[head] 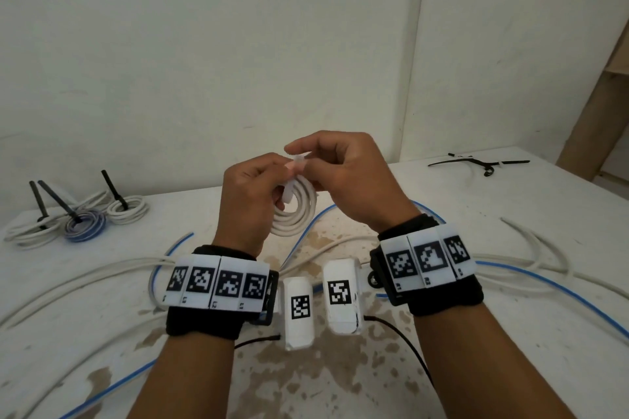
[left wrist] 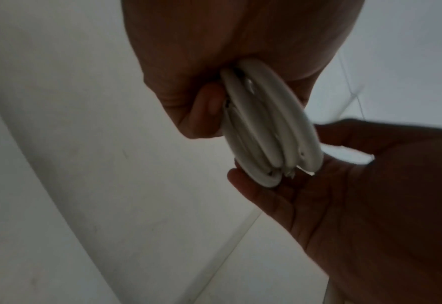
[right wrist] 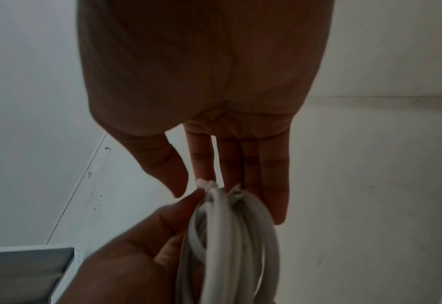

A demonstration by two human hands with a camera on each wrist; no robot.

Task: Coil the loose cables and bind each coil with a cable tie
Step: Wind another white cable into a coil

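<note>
At the far left of the head view, three bound coils (head: 86, 219) lie together on the white table (head: 476, 201), two white and one blue-and-white, each with a black cable tie tail (head: 110, 188) sticking upward.

Loose white cables (head: 68, 279) and a loose blue cable (head: 551, 286) sprawl across the table from the left edge to the right, running under the person's wrists.

In the centre of the frame, both hands are raised above the table and drawn close together around a small white coil (head: 296, 211). The left hand (head: 253, 194) grips the coil, its fingers curled round the loops; the left wrist view shows the loops (left wrist: 264, 127) pressed between thumb and fingers. The right hand (head: 343, 177) meets it from the right, thumb and forefinger pinching a pale, translucent cable tie (head: 295, 177) at the top of the coil, while its other fingers lie straighter along the coil's far side, as the right wrist view shows (right wrist: 227, 236). Whether the tie is already locked cannot be told.

Both wrists wear black bands with black-and-white square markers (head: 218, 282).

At the upper right of the frame, a small heap of spare black cable ties (head: 480, 163) lies on the table's far corner, well apart from the hands.
</note>
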